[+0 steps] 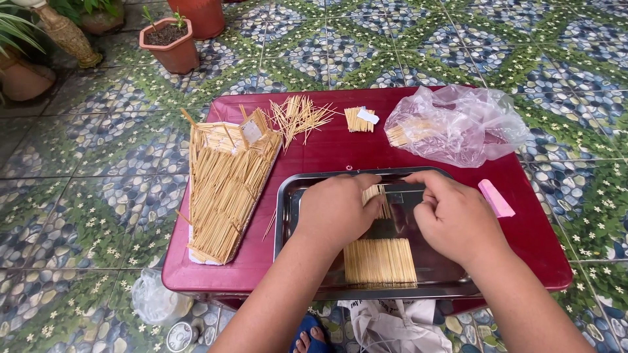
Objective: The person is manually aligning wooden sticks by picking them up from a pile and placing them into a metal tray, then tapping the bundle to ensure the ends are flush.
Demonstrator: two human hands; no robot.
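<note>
Pinching a toothpick bundle (pixel 375 194) between both curled hands (pixel 392 212).

Daylit patio w/ pebble-and-flower patterned floor tiles (pixel 418 46); low dark-red table (pixel 327 150) at centre, terracotta plant pots (pixel 171 46) top left.

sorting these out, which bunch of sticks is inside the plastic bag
The bunch at the table's far right, seen through the clear bag; the other bunches lie uncovered.
</note>
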